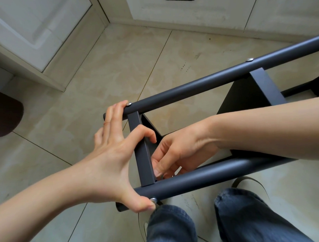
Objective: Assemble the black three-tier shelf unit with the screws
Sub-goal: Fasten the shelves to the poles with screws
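Shelf unit [248, 96]: black frame lying on its side over the tiled floor [117, 68], running from centre out to the far right; two round tubes with flat shelf panels between them.
Far tube [199, 83]: two silver screw heads show, one at its near-left end [129, 104], one further right [250, 59].
Near tube [202, 177]: crosses just above the person's knees [245, 217].
Left hand [112, 151]: spread wide across the left end of the frame; fingertips rest on the far tube beside the screw, index finger hooks over the crossbar [141, 150], thumb presses a screw head [153, 199] on the near tube.
Right hand [176, 153]: reaches inside the frame, fingers curled narrow at the inner corner by the near tube; pinches something small, cannot tell what.
Background: white cabinets [196, 9] far side; dark mat [4, 113] far left.
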{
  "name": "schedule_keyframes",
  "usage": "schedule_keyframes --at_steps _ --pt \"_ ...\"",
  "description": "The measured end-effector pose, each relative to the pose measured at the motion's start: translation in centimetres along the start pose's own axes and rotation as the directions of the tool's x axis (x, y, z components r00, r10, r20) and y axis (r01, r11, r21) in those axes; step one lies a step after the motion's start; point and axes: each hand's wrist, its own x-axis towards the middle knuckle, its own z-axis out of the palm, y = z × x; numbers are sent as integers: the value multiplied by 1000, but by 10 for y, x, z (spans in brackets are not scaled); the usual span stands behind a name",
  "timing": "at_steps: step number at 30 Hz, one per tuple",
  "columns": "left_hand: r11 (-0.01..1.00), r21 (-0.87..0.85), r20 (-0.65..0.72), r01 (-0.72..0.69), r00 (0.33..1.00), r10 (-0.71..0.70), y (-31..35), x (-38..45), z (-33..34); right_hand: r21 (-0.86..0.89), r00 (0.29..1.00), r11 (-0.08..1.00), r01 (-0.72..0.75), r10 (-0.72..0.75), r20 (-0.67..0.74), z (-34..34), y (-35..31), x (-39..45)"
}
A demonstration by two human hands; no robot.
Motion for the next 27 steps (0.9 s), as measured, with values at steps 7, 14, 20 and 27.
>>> schedule_keyframes --at_steps 7,14,20,27 --pt "1000 -6 1 7 1000 -7 0 0 0 -12 998 998 -58 57 -10 2 0 2" --pt "1000 -12 1 7 1000 -7 -1 0 0 -21 1000 1000 -18 18 -25 0 0 -1" --pt "1000 -5 -4 -3 1000 3 -1 0 1 -26 999 1000 -2 2 36 -2 1 -3" --pt "1000 -18 7 -2 1000 2 0 0 0 -58 1000 998 -7 8 14 -2 0 -3"
